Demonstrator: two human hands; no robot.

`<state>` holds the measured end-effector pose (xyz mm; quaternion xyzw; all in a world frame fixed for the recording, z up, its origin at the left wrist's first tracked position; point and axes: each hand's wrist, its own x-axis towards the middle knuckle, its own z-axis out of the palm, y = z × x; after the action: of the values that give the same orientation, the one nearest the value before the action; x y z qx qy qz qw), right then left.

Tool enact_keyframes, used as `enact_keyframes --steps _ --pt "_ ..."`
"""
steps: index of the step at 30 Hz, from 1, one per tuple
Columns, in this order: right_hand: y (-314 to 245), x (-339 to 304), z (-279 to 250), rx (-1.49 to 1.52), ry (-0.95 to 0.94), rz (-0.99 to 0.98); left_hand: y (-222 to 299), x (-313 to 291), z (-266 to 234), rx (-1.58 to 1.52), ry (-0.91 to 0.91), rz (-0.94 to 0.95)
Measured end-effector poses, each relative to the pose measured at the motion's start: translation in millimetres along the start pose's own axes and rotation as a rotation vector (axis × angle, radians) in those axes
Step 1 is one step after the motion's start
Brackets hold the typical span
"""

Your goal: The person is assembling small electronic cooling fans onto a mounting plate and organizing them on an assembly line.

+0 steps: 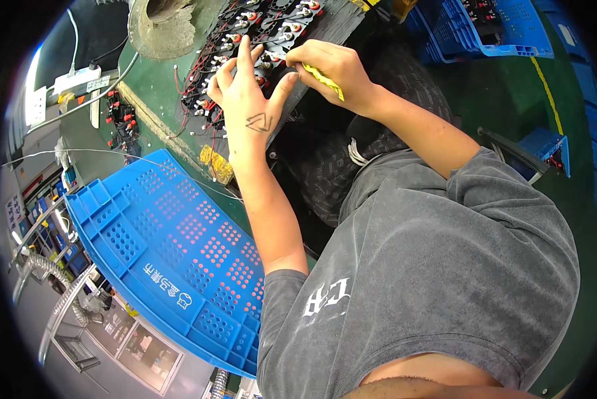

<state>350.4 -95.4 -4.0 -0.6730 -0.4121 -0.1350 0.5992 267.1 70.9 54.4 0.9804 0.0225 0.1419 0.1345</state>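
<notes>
Wired black modules (290,28): likely working one with right hand (343,68) clamped on yellow item (325,82), left hand (248,100) spread apart; next, probably, steady it.

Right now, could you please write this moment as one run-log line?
left hand: fingers spread over black parts | right hand: gripping yellow item | black parts: clustered | large blue crate: at person's left

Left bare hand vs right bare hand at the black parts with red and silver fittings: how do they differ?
Pose: the left hand has its thumb spread away from its fingers; the right hand is curled closed.
Load: the right hand grips a slim bright-yellow item; the left shows no such item.
Look: the left has a dark angular mark on its back; none shows on the right.
Shared: both are ungloved.
</notes>
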Motion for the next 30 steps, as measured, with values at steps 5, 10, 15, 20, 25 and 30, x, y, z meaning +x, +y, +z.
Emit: enact_keyframes --steps 5,10,15,20,25,30 --pt "-0.1 -1.5 0.7 0.010 -0.019 0.009 -0.2 -0.2 -1.2 0.001 -0.013 -0.005" --pt "0.1 -0.1 -2.3 0.018 0.012 0.015 1.2 1.1 -1.4 0.015 -0.017 -0.004" --pt "8.3 2.6 -13.5 -0.015 0.045 0.031 -1.9 5.2 2.1 0.026 0.031 0.027" --pt "14.4 5.5 -16.8 -0.007 0.057 0.059 5.8 18.7 3.4 -0.005 0.109 0.057" --pt "17.1 6.8 -17.4 -0.012 0.083 0.059 9.1 28.5 7.0 0.039 0.013 0.072" --pt "17.9 7.2 -17.8 -0.015 0.077 0.071 7.0 28.8 11.5 0.031 -0.015 0.046"
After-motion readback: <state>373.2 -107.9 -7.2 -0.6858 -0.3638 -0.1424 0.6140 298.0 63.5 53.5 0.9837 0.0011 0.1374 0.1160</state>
